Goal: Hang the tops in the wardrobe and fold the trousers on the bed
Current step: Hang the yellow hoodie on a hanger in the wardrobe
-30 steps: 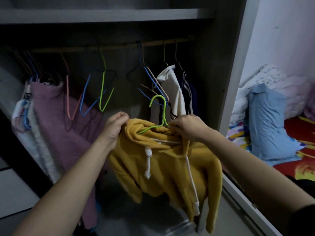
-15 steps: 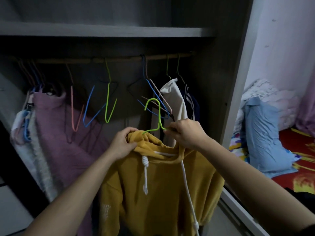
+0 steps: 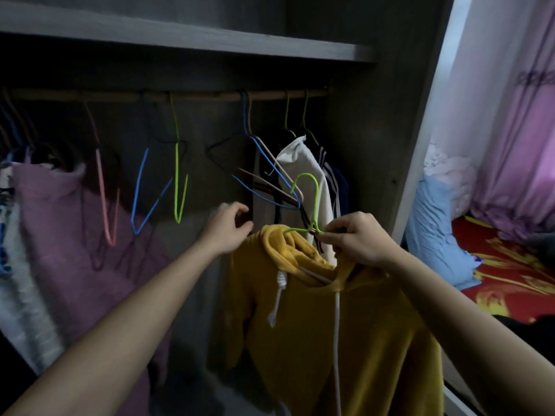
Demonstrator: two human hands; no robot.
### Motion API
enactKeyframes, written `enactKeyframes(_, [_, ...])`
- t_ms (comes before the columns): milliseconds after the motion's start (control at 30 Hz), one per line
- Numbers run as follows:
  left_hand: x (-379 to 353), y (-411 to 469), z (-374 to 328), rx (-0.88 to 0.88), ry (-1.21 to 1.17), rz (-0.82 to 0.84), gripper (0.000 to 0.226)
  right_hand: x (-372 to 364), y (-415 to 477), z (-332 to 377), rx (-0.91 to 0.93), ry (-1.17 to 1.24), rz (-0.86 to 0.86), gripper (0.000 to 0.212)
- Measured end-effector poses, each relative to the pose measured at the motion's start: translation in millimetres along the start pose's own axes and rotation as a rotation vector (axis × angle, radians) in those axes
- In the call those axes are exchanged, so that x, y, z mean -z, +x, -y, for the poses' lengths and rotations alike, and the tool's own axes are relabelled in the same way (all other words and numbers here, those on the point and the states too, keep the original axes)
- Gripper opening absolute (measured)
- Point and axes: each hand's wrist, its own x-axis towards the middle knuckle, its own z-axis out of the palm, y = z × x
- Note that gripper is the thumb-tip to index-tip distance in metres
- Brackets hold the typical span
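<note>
Only right hand [image 3: 360, 241] pinches hanger [image 3: 313, 192] bearing hoodie [image 3: 300, 340]; left hand [image 3: 225, 232] just beside.

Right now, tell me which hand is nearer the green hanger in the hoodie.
Right. The right hand pinches the green hanger below its hook; the left hand is beside the hoodie, apart.

Rail [image 3: 195, 96], left to right:
- purple fleecy garment [image 3: 60, 235], hung
- pink wire hanger [image 3: 103, 187], bare
- blue wire hanger [image 3: 141, 190], bare
- lime wire hanger [image 3: 177, 181], bare
- cluster of blue and brown hangers [image 3: 271, 163], overlapping
- white garment [image 3: 303, 166], hung, just beside a dark striped garment [image 3: 330, 175]

Far right:
- light blue pillow [image 3: 432, 229], propped upright
- white quilted bedding [image 3: 447, 169], above the pillow
- pink curtain [image 3: 516, 145], behind both
</note>
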Motion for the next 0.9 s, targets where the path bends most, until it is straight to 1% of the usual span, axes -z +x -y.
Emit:
enactKeyframes(133, [-2.9,43.6,-17.8,-0.071,0.184,-0.125,0.055,8.1,-0.5,-9.1,-0.060,0.062,0.017,0.009])
enactKeyframes(233, [-6.6,76.3,-30.9,-0.148,0.405,-0.199,0.073,12.4,7.4,-20.7,-0.121,0.189,0.023,0.010])
enactKeyframes(333, [-8.0,110.4,-43.0,-0.254,0.662,-0.169,0.096,13.8,20.9,-30.3,-0.149,0.315,0.055,0.014])
enactKeyframes(400, [-9.2,129.9,-45.5,-0.307,0.812,-0.131,0.102,12.1,33.3,-35.6,-0.147,0.351,0.082,0.018])
enactKeyframes(433, [-9.9,138.0,-45.0,-0.324,0.872,-0.114,0.099,11.1,40.7,-37.6,-0.144,0.356,0.091,0.020])
enactKeyframes(467, [-10.0,144.7,-44.1,-0.331,0.925,-0.097,0.090,10.1,48.5,-39.5,-0.142,0.356,0.094,0.022])
enactKeyframes(533, [-9.0,155.5,-40.8,-0.321,1.017,-0.069,0.064,8.4,64.4,-41.5,-0.134,0.366,0.099,0.022])
enactKeyframes(600, [-5.6,163.3,-36.7,-0.287,1.060,-0.044,0.048,5.2,80.6,-42.6,-0.113,0.367,0.113,0.024])
enactKeyframes(667, [-1.1,167.1,-30.9,-0.272,1.088,-0.040,0.040,0.5,95.5,-41.4,-0.103,0.365,0.127,0.019])
enactKeyframes(733, [4.1,168.4,-26.2,-0.269,1.122,-0.040,0.033,-2.8,110.9,-39.1,-0.092,0.365,0.134,0.021])
enactKeyframes(800, [10.8,167.9,-23.0,-0.269,1.135,-0.034,0.032,-5.2,123.3,-35.1,-0.079,0.361,0.171,0.024])
enactKeyframes(900, [25.6,162.4,-14.7,-0.288,1.126,-0.067,0.033,-13.5,134.9,-31.5,-0.074,0.349,0.266,0.027])
